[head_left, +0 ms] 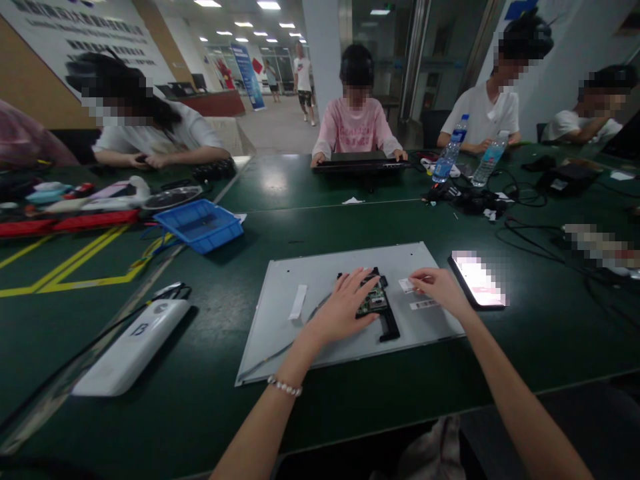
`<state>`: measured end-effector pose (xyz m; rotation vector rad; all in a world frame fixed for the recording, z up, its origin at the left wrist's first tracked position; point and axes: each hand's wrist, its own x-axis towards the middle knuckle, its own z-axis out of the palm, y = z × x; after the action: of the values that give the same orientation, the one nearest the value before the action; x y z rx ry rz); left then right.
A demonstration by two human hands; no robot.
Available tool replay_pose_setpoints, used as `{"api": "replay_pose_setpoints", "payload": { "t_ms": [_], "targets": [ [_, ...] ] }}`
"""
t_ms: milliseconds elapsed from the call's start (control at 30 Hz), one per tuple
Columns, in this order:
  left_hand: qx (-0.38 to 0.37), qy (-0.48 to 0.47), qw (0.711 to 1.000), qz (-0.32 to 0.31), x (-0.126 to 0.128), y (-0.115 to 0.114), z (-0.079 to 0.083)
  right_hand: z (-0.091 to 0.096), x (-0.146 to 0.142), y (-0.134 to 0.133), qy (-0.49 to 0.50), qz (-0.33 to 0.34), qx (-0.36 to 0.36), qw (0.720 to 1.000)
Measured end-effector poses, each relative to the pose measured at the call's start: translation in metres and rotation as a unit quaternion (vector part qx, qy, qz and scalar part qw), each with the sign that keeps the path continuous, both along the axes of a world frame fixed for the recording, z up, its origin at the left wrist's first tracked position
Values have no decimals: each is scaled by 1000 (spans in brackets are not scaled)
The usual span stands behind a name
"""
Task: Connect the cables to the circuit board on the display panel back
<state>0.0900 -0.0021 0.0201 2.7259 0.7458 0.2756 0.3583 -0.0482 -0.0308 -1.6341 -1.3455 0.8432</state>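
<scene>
A flat grey-white panel [345, 350] lies on the green table in front of me. Near its middle sits a green circuit board [371, 303] in a black plastic bracket [391, 327]. My left hand [343, 308] rests over the board and bracket with fingers spread, hiding part of both. A thin grey cable runs from under that hand towards the panel's near left corner. My right hand [440, 287] pinches the edge of a small white label [406, 286] at the panel's right side. Just below it is another printed label [423, 305]; a white strip [299, 303] lies left of the board.
A lit phone [477, 280] lies right of the panel. To the left are a white power bank [135, 347] with a cable and a blue basket [200, 227]. Bottles [450, 150] and tangled black cables stand farther right. Several people sit around the table.
</scene>
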Motion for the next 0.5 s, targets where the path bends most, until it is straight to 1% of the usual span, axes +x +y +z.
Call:
{"api": "replay_pose_setpoints", "payload": {
  "t_ms": [100, 267, 333, 400, 500],
  "targets": [
    [13, -4, 1000, -9, 8, -5, -4, 1, -17, 1, 84, 63, -4, 995],
    [37, -8, 999, -5, 13, -9, -7, -1, -27, -1, 96, 118, -42, 987],
    [39, 1, 999, -10, 16, -11, -9, -3, -28, -2, 110, 138, -44, 983],
    [38, 15, 999, -15, 18, -14, -12, -5, -30, -2, 128, 139, -37, 981],
    [31, 24, 999, -5, 21, -15, -16, -8, -33, -1, 135, 119, -31, 983]
  ]
}}
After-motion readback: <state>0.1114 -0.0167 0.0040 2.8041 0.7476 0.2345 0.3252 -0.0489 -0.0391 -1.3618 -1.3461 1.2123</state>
